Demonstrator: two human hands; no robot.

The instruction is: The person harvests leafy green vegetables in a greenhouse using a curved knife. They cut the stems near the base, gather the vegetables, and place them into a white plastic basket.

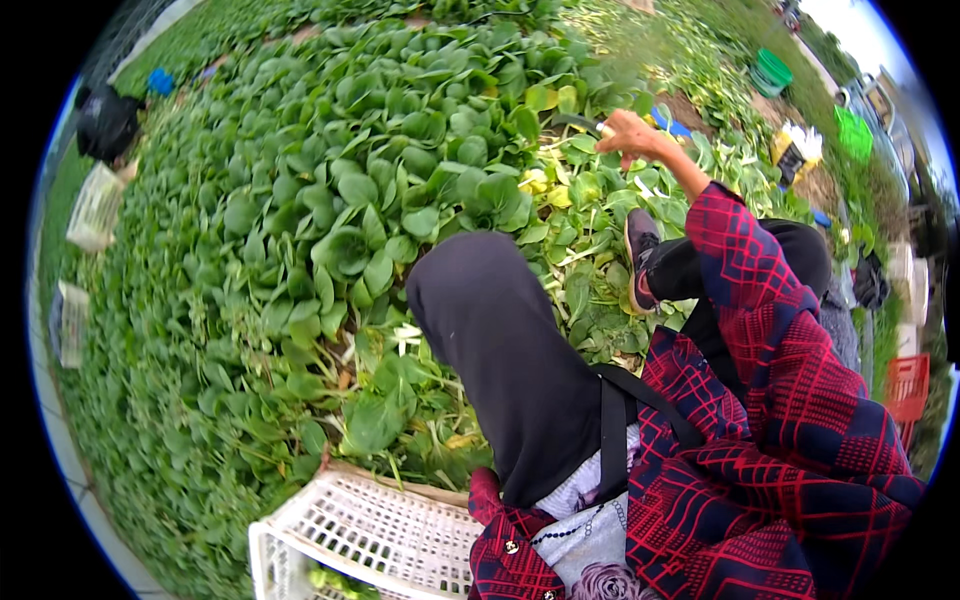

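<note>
My right hand (628, 138) reaches over the cut side of a leafy green bed. It grips the pale handle of a sickle, whose dark curved blade (574, 121) lies against the leaves. Broad green bok choy-like plants (420, 150) stand densely to the left of the blade. Below the hand are yellowed leaves (559, 196) and cut, flattened greens (600, 292). My left hand is out of view. A white slatted plastic crate (382, 529) lies at my left side, with some greens (341, 581) visible inside.
My dark-trousered knee (487, 322) and shoe (642, 259) rest among the plants. White crates (97, 206) stand along the far left, near a black shape (109, 124) I cannot identify. To the right are a green bucket (771, 73), a green bag (853, 135) and a red crate (907, 386).
</note>
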